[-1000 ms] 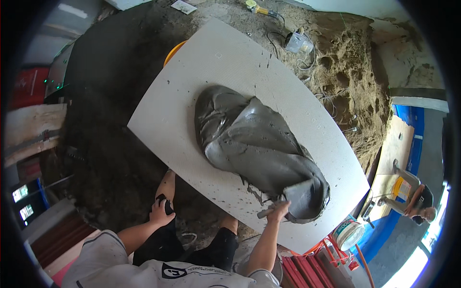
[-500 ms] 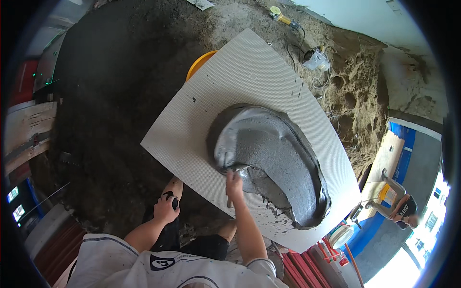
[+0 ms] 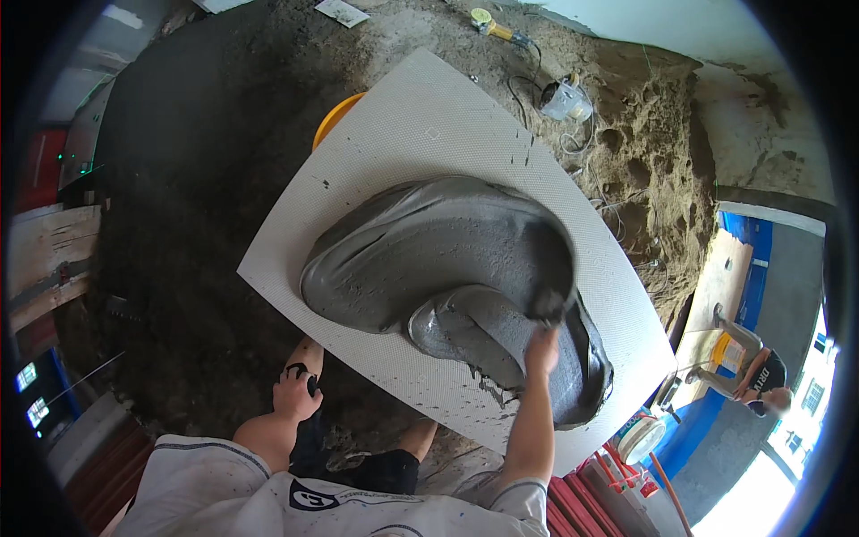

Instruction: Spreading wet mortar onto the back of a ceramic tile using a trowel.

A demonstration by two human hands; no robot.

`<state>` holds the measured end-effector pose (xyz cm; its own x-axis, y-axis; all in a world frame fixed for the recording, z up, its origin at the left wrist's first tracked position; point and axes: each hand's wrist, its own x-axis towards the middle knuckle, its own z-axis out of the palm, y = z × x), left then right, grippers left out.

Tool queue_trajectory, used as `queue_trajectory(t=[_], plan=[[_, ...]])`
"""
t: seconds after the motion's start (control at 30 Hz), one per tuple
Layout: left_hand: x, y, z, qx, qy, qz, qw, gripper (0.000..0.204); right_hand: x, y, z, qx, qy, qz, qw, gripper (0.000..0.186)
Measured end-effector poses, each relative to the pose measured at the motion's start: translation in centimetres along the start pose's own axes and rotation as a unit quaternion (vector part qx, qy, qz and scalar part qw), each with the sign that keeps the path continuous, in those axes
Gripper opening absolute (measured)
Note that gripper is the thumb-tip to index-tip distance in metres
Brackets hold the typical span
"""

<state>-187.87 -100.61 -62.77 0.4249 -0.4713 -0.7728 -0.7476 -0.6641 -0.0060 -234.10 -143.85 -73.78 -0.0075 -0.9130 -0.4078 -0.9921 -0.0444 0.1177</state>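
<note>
The fingers of the right hand are closed round what I take to be a trowel, its handle mostly hidden and its blade blurred and smeared grey, set into the wet mortar. The left hand rests at the person's left knee, fingers curled beside a small black item; from where I stand I cannot tell whether they grip it. The mortar lies in a broad, curling mass over the middle of a pale, dimpled panel, one end towards the left corner, the other reaching towards the edge between the near and right corners, with ragged drips along its near side. I'd judge this to be the spreading stage: a wide, smooth sweep is laid, but the panel's corners and margins are bare. To my eye, the next move calls for a steady wrist and a low blade, drawing the thick ridge outward evenly. An orange tub peeps from beneath the far-left edge. Beyond the far corner lie an angle grinder and a clear bucket, beside heaped sand. Past the right corner, a co-worker sits near a yellow bucket.
</note>
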Motion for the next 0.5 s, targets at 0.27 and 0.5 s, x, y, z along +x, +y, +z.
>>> queue_trajectory(t=[0.27,0.5], plan=[[1.2,-1.0,-0.4,-0.042,0.06,0.019,0.997,0.043,-4.7,11.8,7.3,0.69,0.028,0.444,0.571,0.074],[0.5,-6.2,-2.0,-0.06,0.004,-0.036,0.998,0.049,-2.1,-31.4,-1.5,0.608,-0.176,0.173,0.755,0.04]])
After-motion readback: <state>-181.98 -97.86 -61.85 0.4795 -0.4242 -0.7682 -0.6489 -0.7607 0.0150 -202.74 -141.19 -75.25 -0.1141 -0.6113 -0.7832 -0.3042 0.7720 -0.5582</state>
